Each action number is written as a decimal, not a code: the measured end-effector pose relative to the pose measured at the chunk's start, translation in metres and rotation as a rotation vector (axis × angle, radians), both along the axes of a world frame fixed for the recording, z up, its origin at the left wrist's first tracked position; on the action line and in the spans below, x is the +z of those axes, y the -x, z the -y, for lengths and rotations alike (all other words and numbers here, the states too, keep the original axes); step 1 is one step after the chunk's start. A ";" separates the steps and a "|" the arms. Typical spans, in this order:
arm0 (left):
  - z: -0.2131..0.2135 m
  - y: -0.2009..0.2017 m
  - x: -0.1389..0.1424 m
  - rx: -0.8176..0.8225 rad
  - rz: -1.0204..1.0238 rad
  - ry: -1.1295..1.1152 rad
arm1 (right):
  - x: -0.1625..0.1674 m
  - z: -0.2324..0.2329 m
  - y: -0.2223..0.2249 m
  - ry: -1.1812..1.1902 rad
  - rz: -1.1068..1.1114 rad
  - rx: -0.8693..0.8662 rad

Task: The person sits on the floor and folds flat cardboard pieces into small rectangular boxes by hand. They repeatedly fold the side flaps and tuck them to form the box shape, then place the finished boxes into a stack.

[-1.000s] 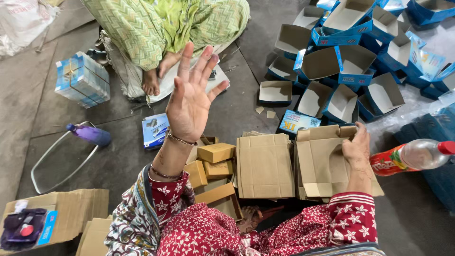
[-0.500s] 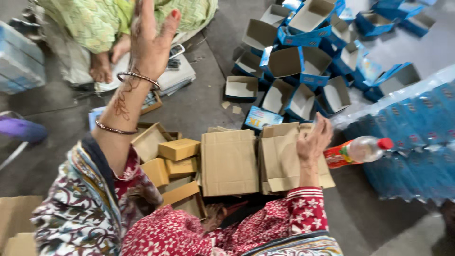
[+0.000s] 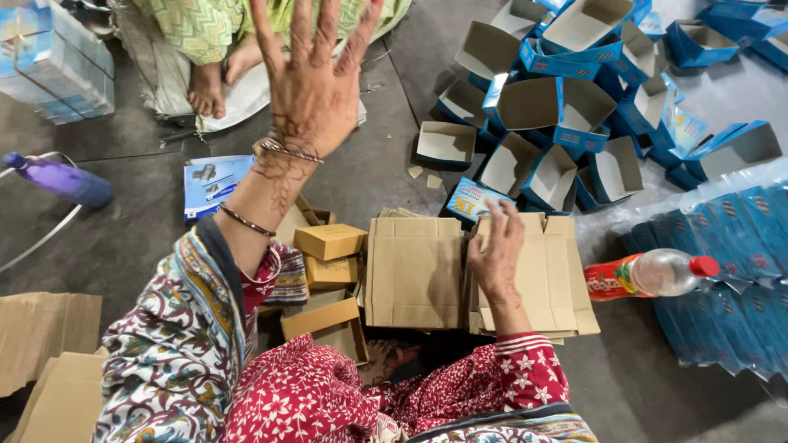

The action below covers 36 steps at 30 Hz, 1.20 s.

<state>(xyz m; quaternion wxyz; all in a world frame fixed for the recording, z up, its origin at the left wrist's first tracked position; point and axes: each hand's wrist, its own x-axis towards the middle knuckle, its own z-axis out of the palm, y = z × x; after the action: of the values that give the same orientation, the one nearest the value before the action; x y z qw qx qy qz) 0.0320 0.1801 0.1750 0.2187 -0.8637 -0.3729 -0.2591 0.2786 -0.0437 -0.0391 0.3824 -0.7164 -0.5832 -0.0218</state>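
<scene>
My left hand [image 3: 310,78] is raised high in front of me, fingers spread, its back toward the camera, holding nothing; bangles ring the wrist. My right hand [image 3: 495,254] rests fingers-down on a flat brown cardboard sheet [image 3: 554,279] lying on the floor. A second flattened cardboard piece [image 3: 414,271] lies just left of it. Small folded brown boxes [image 3: 330,242] are stacked beside my left forearm. My sleeves are red with white flowers.
Several open blue boxes [image 3: 566,98] are heaped at the upper right. A plastic bottle with a red cap [image 3: 652,275] lies to the right beside wrapped blue packs [image 3: 722,271]. Another person's bare feet [image 3: 217,78] are opposite. A purple tool [image 3: 61,179] and bundled blue cartons [image 3: 49,61] lie left.
My left hand has turned from palm to back facing the camera and risen higher. The view has shifted closer. My right hand has stayed on the cardboard sheet.
</scene>
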 end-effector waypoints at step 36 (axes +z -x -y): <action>0.145 0.005 -0.227 0.099 0.289 1.202 | 0.037 0.051 0.090 0.101 -0.144 0.142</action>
<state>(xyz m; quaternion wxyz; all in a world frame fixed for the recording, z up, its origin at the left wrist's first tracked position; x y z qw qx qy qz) 0.0274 0.0353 -0.0525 -0.3467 -0.7738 -0.5191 -0.1077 0.1885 -0.0944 -0.0017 0.3873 -0.6913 -0.6039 0.0861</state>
